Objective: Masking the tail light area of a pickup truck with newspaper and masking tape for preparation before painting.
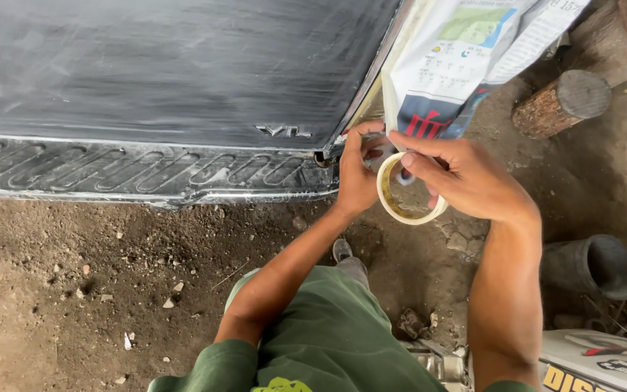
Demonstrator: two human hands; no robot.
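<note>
A roll of tape [409, 190] is seen just right of the frame's centre, held between two bare hands. The right hand [466, 178] is closed on the roll from the right, with its fingers [421, 165] curled over the top of the ring and reaching into its hole. The left hand [358, 168] is set against the roll's left side, its fingertips pinched together at the upper edge of the roll, right at the corner of a black car panel [168, 65]; what is pinched there cannot be made out, as it is too small. The panel fills the upper left of the frame, dull and streaked, and below it a ribbed black bumper [139, 170] runs from the left edge to the centre. A sheet of newspaper [466, 51] is laid along the panel's right edge at the top centre, and its lower end hangs just above the hands. Bare dirt ground [74, 276] with small stones takes up the lower left. A short log [564, 101] lies at the upper right, and a dark pot [593, 265] on its side is found at the right edge, near the right forearm. A green shirt [328, 341] is seen at the bottom centre, and a shoe [342, 250] shows on the ground just below the left wrist.
</note>
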